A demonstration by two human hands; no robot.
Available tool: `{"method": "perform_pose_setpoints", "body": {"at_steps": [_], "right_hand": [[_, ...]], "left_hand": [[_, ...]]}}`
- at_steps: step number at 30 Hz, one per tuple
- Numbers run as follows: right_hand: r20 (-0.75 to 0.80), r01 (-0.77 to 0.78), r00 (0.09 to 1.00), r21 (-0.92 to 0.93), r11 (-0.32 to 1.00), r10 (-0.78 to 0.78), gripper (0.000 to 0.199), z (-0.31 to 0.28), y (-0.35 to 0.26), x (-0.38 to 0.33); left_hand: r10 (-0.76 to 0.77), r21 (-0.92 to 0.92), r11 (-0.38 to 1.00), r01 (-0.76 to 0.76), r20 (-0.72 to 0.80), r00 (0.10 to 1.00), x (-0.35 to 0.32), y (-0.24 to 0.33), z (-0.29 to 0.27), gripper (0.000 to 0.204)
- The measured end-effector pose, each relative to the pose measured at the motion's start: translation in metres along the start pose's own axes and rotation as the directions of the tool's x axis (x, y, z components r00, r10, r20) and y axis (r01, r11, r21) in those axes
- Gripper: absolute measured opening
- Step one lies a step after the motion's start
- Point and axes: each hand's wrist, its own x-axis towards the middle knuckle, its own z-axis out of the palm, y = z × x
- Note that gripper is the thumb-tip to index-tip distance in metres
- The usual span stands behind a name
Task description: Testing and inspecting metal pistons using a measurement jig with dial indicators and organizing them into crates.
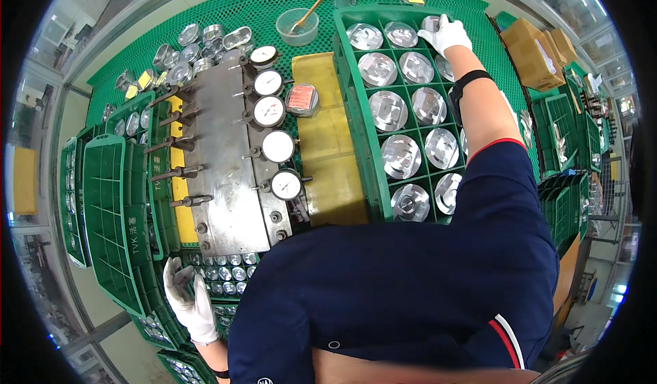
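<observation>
Dark blue cloth of the person's shirt [404, 288] fills the lower middle of the view, closest to the lens. From its right shoulder the bare arm stretches up to the far corner of a green compartment crate [356, 110], where the right hand [446, 35], in a white glove, closes over a shiny metal piston [432, 23] in the top row; the fingers wrap its rim, though how firmly they clamp it cannot be told. Other pistons sit one to a compartment across that crate, crowns up. The left hand [190, 302], also gloved in white, hangs low at the left with its fingers spread apart and nothing in them, just over the edge of a lower green tray of small metal parts [226, 274]. Between the hands lies a grey steel gauge fixture [229, 158] with a column of round dial indicators [277, 146] along its right side and handles along its left. A yellow pad [328, 151] lies between fixture and crate. Beyond it stands a clear bowl with a brush [298, 24], on green mesh matting [253, 4].
</observation>
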Motion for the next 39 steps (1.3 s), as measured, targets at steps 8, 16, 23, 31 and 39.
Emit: {"method": "perform_pose_setpoints", "body": {"at_steps": [8, 16, 23, 31, 39], "right_hand": [[-0.13, 0.065, 0.992, 0.56, 0.826, 0.01, 0.078, -0.088, 0.107, -0.087], [-0.342, 0.031, 0.804, 0.842, 0.539, 0.487, 0.064, -0.093, 0.209, -0.402], [0.647, -0.562, 0.723, 0.755, -0.338, 0.243, 0.076, 0.027, 0.153, -0.528], [0.602, -0.167, 0.745, 0.585, -0.794, 0.288, 0.013, 0.132, 0.095, -0.475], [0.471, -0.247, 0.88, 0.571, -0.783, 0.066, 0.012, 0.152, 0.112, -0.455]], "left_hand": [[0.2, -0.073, 0.979, -0.188, 0.227, 0.953, 0.026, 0.032, 0.014, 0.061], [0.337, -0.314, 0.934, -0.172, 0.606, 0.721, 0.029, 0.05, 0.063, 0.059], [0.324, -0.322, 0.944, -0.068, 0.87, 0.371, -0.05, 0.096, 0.124, 0.054], [0.266, -0.173, 0.961, -0.214, 0.786, 0.558, -0.108, 0.057, 0.065, 0.049], [-0.194, -0.014, 0.971, 0.237, 0.527, 0.827, -0.262, 0.039, 0.025, 0.049]]}}
